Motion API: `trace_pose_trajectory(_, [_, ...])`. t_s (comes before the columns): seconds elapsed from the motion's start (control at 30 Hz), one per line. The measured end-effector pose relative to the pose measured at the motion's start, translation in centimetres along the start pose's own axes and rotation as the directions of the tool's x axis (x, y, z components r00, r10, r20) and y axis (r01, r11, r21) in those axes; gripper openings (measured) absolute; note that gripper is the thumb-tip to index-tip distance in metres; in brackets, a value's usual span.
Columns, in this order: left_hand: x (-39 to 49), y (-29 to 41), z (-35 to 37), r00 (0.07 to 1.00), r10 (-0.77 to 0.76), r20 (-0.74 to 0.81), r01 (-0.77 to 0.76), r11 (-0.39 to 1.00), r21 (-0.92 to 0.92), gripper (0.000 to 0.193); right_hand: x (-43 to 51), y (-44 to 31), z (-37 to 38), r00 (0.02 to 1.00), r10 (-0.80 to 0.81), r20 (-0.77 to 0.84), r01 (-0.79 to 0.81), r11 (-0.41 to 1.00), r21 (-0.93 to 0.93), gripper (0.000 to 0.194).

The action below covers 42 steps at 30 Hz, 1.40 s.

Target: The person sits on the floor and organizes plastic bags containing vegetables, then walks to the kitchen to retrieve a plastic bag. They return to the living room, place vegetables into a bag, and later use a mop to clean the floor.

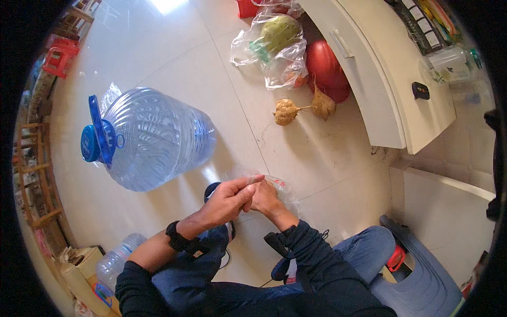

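Note:
My left hand (233, 194) crosses in front of my right hand, its thumb and forefinger pinching a thin clear plastic bag (287, 189) with red print. Behind it, my right hand (264, 197) reaches down at the bag, with its fingers mostly hidden by the left hand and the plastic. What lies inside the bag cannot be made out. Left of my hands is a large clear water bottle (154, 138) with a blue cap (90, 143) and a blue carrying handle (100, 126).
Two dried brown bulbous things (286, 112) lie on the tiled floor (222, 71), near a red rounded object (326, 65) and a green fruit (280, 33) in a clear bag. A white drawer cabinet (368, 75) stands right. A grey plastic stool (420, 277) is beside my leg.

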State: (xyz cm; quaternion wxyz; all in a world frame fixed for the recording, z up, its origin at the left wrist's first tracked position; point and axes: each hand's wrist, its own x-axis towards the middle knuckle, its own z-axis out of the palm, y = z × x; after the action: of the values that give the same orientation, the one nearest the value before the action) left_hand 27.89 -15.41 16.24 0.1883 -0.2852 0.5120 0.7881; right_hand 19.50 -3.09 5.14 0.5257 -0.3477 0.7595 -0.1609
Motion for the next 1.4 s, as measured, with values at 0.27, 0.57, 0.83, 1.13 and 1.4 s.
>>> trace_pose_trajectory(0.27, [0.6, -0.1, -2.4, 0.940, 0.064, -0.336, -0.077, 0.997, -0.025, 0.043, -2.4, 3.8, -10.0, 0.920, -0.110, 0.377, -0.155, 0.779, 0.607, 0.056])
trace_pose_trajectory(0.57, [0.7, -0.8, -3.1, 0.907, 0.149, -0.393, -0.087, 0.981, 0.171, 0.036, 13.6, 10.8, -14.1, 0.504, 0.367, -0.781, 0.245, 0.807, 0.538, 0.089])
trace_pose_trajectory(0.83, [0.1, -1.0, -4.3, 0.864, 0.187, -0.468, -0.081, 0.968, 0.237, 0.028, 13.1, 7.9, -13.8, 0.662, 0.418, -0.622, 0.266, 0.645, 0.716, 0.041])
trace_pose_trajectory(1.13, [1.8, -1.6, -4.5, 0.740, 0.411, -0.533, -0.232, 0.899, 0.371, 0.025, -4.9, 1.1, -10.0, 0.959, -0.119, -0.258, 0.284, 0.439, 0.852, 0.063])
trace_pose_trajectory(1.4, [0.9, -1.0, -3.1, 0.857, 0.230, -0.461, -0.196, 0.973, 0.122, 0.027, -2.7, -2.6, -2.6, 0.955, -0.196, -0.221, 0.202, 0.979, 0.004, 0.076])
